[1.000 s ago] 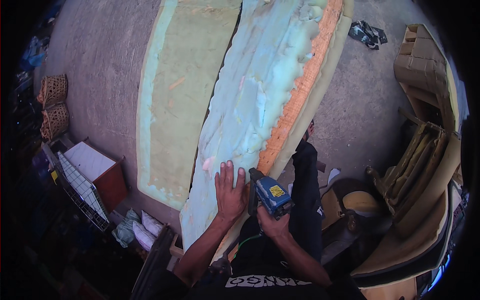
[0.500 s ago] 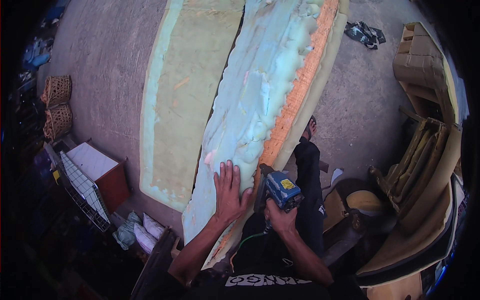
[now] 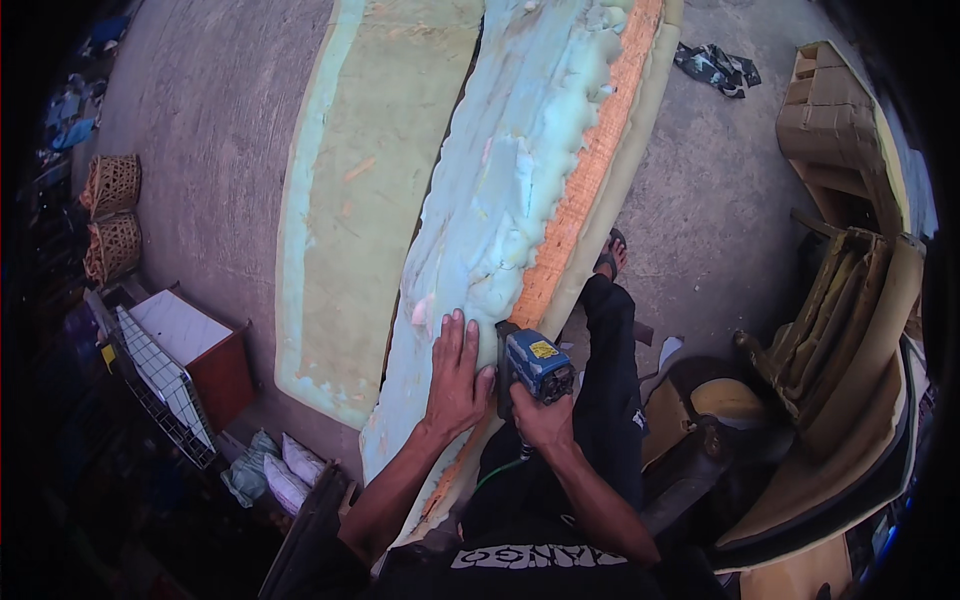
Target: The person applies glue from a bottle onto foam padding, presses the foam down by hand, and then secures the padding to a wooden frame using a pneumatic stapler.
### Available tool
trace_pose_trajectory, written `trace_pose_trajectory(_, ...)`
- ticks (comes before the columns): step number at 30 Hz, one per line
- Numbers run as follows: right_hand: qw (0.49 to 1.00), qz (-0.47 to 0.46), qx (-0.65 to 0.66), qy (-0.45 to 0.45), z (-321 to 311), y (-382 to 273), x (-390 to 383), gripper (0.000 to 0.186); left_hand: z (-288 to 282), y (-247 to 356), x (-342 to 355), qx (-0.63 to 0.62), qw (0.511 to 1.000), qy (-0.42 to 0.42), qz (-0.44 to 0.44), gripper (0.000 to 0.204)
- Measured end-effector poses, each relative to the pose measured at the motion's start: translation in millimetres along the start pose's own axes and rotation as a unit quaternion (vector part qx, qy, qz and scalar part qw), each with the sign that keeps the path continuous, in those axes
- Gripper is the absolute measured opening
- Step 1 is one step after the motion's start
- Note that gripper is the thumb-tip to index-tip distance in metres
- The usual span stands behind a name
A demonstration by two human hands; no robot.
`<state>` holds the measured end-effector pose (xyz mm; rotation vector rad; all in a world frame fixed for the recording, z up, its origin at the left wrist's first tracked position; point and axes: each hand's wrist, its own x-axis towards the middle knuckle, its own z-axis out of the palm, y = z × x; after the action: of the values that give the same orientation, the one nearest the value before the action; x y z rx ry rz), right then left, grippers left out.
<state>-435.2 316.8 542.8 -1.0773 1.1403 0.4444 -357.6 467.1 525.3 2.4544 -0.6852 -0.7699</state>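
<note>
My left hand (image 3: 458,378) lies flat on a long strip of pale blue foam (image 3: 465,220), fingers stretched out near the foam's lumpy right edge. In my right hand (image 3: 543,420) is a blue pneumatic staple gun (image 3: 540,366), gripped by its handle, with a green air hose (image 3: 500,470) trailing from below. Its nose meets the foam's edge just right of my left fingers, where the foam borders an orange-brown wooden board (image 3: 565,235). The exact contact point is hidden by the gun.
Left of the foam spreads a flat greenish padded panel (image 3: 375,200). Two woven baskets (image 3: 112,220), a white-topped box (image 3: 185,330) and several sacks (image 3: 285,475) stand on the left. Stripped furniture frames (image 3: 830,320) crowd the right; a crumpled black bag (image 3: 717,68) lies beyond.
The staple gun in my right hand has shifted left, from over the wooden board to the foam's edge beside my left fingers. My left hand remains pressed on the foam.
</note>
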Motion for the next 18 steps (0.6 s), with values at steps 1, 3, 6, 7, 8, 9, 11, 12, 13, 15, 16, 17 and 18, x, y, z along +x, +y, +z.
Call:
trace_pose_trajectory(1,0.999,0.018,0.033,-0.007,-1,5,6,0.033,-3,-1,0,0.005,1.000,-0.003,-0.004,0.084)
trace_pose_trajectory(3,0.999,-0.021,0.048,0.009,-6,18,3,0.036,6,-3,-5,0.024,1.000,-0.002,-0.019,0.082)
trace_pose_trajectory(6,0.998,-0.013,0.056,0.014,-10,34,-20,0.043,13,-9,-15,0.034,0.999,0.001,-0.041,0.079)
trace_pose_trajectory(7,0.998,-0.026,0.058,0.022,-10,36,-24,0.043,15,-10,-12,0.025,0.999,0.025,-0.019,0.078)
trace_pose_trajectory(8,0.998,-0.026,0.055,0.020,-10,36,-23,0.042,16,-11,-10,0.017,0.999,0.049,0.002,0.078)
trace_pose_trajectory(9,0.998,-0.024,0.052,0.019,-11,36,-26,0.042,17,-10,-10,0.016,0.999,0.051,0.001,0.078)
trace_pose_trajectory(11,0.999,-0.014,0.048,0.001,-11,32,-27,0.041,16,-9,-9,0.035,0.998,0.049,0.003,0.077)
trace_pose_trajectory(12,0.999,-0.012,0.049,-0.008,-10,33,-27,0.041,17,-9,-10,0.035,0.998,0.050,0.003,0.077)
trace_pose_trajectory(13,0.999,-0.008,0.049,-0.018,-9,34,-28,0.041,18,-9,-10,0.024,0.999,0.048,0.004,0.078)
trace_pose_trajectory(15,0.999,-0.024,0.029,-0.001,-8,42,-32,0.041,20,-10,-8,0.013,0.999,0.046,0.005,0.078)
trace_pose_trajectory(16,0.999,-0.028,0.021,0.003,-6,46,-34,0.041,18,-9,-7,0.010,0.999,0.050,0.002,0.078)
trace_pose_trajectory(17,0.998,-0.058,0.018,0.003,-5,49,-34,0.028,18,-8,-6,0.007,0.999,0.053,0.000,0.078)
trace_pose_trajectory(18,0.997,-0.073,0.016,0.003,-4,52,-33,0.022,19,-8,-7,0.006,0.999,0.053,-0.001,0.078)
